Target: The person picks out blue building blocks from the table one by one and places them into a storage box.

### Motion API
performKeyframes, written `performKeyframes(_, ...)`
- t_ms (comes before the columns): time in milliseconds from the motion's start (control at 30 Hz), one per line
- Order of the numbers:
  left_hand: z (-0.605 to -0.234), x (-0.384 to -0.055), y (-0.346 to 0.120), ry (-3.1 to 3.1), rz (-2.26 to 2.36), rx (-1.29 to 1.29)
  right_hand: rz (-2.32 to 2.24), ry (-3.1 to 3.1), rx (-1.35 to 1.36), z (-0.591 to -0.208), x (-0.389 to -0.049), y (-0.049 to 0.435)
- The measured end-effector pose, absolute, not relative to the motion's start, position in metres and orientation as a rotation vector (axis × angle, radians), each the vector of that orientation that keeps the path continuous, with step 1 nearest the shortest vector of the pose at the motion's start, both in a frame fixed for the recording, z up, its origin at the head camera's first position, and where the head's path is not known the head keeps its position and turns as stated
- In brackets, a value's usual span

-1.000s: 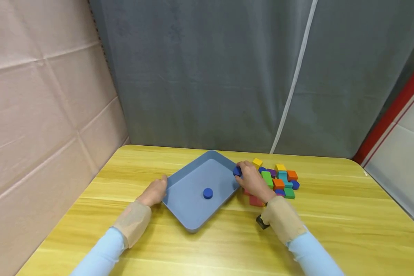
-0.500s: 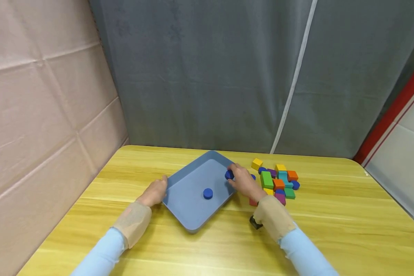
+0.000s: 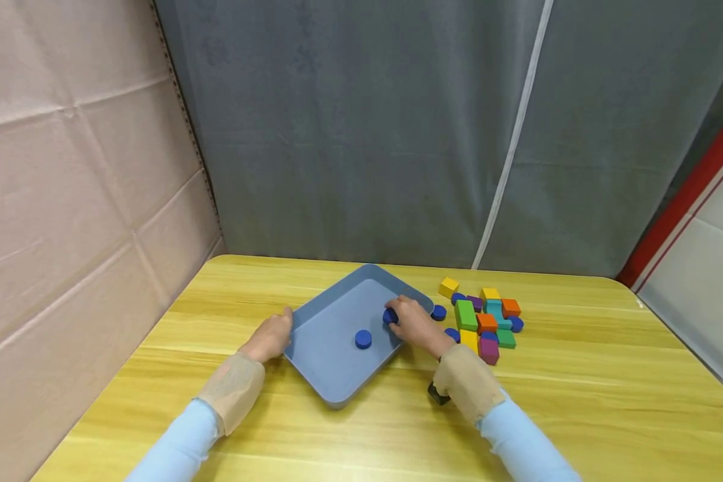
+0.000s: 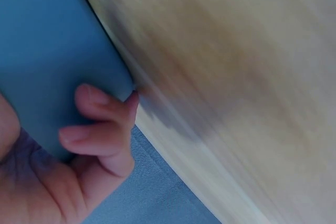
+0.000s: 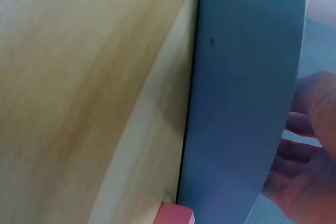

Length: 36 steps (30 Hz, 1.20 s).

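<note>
A shallow blue-grey tray (image 3: 319, 361) lies at an angle on the wooden table. My left hand (image 3: 271, 336) grips its left corner; in the left wrist view, curled fingers (image 4: 94, 140) press the tray's outer wall. Over the tray's right part, my right hand (image 3: 414, 323) pinches a blue block (image 3: 389, 316) between thumb and fingers, low over the floor. Another blue block, round and flat (image 3: 363, 339), lies on the tray floor. In the right wrist view the tray wall (image 5: 236, 98) hides the held block and the fingertips.
Right of the tray sits a cluster of coloured blocks, among them a green block (image 3: 466, 314), an orange block (image 3: 510, 307) and a purple block (image 3: 489, 351). A blue block (image 3: 438, 312) lies close by the tray's right corner. A grey curtain (image 3: 361, 134) hangs behind the table.
My right hand has moved left and slightly down with the blue block, from the tray's right edge to inside it. The left hand and the tray have stayed in place.
</note>
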<state>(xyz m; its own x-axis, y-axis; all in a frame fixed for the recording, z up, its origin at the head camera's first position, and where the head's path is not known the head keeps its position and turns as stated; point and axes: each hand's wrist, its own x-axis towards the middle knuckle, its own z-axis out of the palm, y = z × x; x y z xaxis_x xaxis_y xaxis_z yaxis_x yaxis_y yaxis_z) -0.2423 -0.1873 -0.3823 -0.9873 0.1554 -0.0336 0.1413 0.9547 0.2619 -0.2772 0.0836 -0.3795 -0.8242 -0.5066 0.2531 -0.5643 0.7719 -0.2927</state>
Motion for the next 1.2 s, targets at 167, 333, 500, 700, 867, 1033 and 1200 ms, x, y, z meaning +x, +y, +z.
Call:
performKeyframes(167, -0.382, -0.241, -0.187, 3.043, 0.399, 0.225, 0.525, -2.855, 0.861, -0.38, -0.275, 0.079)
performKeyframes(333, -0.382, -0.241, -0.187, 3.039, 0.395, 0.223, 0.48, -2.912, 0.863, -0.38, -0.273, 0.075)
performKeyframes(500, -0.382, -0.242, -0.187, 3.032, 0.394, 0.217, 0.474, -2.941, 0.87, -0.382, -0.272, 0.074)
performKeyframes(700, -0.382, -0.242, -0.187, 3.028, 0.392, 0.207, 0.463, -2.937, 0.887, -0.384, -0.271, 0.073)
performKeyframes(867, -0.382, -0.243, -0.186, 3.034, 0.397, 0.201, 0.463, -2.959, 0.877, -0.384, -0.271, 0.073)
performKeyframes(1033, -0.382, -0.242, -0.186, 3.034, 0.395, 0.204, 0.467, -2.968, 0.873, -0.384, -0.271, 0.073)
performKeyframes(1200, -0.381, -0.241, -0.187, 3.034, 0.384, 0.212, 0.483, -2.986, 0.853, -0.384, -0.271, 0.072)
